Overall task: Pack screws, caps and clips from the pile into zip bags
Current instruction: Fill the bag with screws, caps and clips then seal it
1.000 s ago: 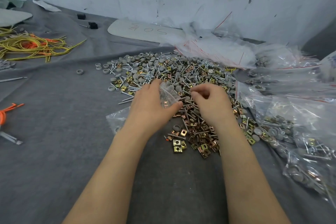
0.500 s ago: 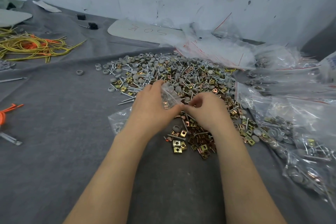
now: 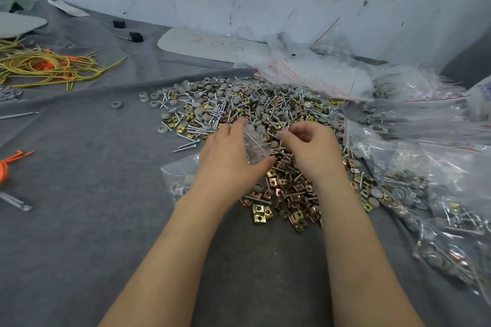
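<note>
The grey cloth (image 3: pixel 79 220) lies under everything your fingers work over. Off to the right of your right fingers slopes a heap of filled bags (image 3: pixel 425 194), clear plastic already holding all three sorts of part, so a fair share of the packing looks done. Under and beyond both sets of fingertips spreads the pile (image 3: pixel 252 109), and it is large: I judge that much more is left than is finished. Past it, further from your fingers and against the wall, wait the empty bags (image 3: pixel 318 74). Your left hand (image 3: pixel 228 164) grips the zip bag (image 3: pixel 256 143) between thumb and curled fingers, its mouth turned towards your right hand (image 3: pixel 310 151); how much it holds I cannot tell through the crumpled plastic. Behind your left wrist rests a partly filled bag (image 3: pixel 175 175), unsealed as far as I can see. Grey caps (image 3: pixel 202 114) lie thickest beyond your left fingertips, brass clips (image 3: pixel 261 211) nearest you below both palms, and loose screws (image 3: pixel 186 145) just left of your left fingers. Your right fingers are curled, thumb and forefinger pinching what looks like one screw (image 3: pixel 287 128), just beside the bag's mouth and not yet in it.
</note>
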The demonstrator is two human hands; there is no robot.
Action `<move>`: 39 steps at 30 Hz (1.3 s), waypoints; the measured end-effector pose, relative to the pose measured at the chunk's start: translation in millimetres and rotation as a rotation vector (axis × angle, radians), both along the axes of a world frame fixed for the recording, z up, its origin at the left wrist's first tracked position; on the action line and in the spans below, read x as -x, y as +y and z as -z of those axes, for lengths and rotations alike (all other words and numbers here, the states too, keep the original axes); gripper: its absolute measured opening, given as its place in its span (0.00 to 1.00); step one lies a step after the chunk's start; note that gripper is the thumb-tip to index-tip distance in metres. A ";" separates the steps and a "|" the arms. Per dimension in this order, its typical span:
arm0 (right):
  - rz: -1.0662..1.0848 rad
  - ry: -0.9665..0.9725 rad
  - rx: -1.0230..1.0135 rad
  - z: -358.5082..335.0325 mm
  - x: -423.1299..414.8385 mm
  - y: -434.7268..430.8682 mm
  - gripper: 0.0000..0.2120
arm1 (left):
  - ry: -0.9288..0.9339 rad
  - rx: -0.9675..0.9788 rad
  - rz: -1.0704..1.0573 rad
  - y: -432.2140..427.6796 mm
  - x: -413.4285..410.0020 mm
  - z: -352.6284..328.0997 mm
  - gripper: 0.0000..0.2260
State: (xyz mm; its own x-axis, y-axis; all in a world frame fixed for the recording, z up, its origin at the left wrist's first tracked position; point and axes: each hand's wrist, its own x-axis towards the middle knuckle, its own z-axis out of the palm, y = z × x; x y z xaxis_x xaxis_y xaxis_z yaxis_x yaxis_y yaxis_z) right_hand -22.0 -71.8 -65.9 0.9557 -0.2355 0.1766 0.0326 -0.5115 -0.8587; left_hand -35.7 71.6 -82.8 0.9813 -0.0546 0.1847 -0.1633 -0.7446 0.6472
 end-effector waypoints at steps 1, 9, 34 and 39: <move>-0.010 -0.020 -0.095 0.0 0.5 2.1 0.05 | 0.000 -0.002 0.001 -0.2 0.1 0.1 0.40; -0.166 -0.078 -0.123 -0.1 2.3 7.2 0.04 | -0.003 0.038 0.002 3.2 -0.7 -2.2 0.39; -0.145 0.364 0.733 9.3 1.3 4.6 0.08 | 0.013 0.152 -0.019 7.6 -1.7 -2.7 0.38; 0.022 0.014 0.259 0.5 -0.3 1.4 0.02 | 0.013 0.109 -0.015 5.0 -1.5 -2.7 0.39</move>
State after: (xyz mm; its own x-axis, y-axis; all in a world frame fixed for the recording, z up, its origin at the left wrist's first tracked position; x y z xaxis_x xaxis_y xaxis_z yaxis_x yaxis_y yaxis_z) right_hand -21.7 -70.5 -66.4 0.9536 -0.2052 0.2203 0.0076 -0.7151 -0.6990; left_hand -34.1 76.6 -80.1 0.9842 -0.0202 0.1757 -0.1435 -0.6722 0.7263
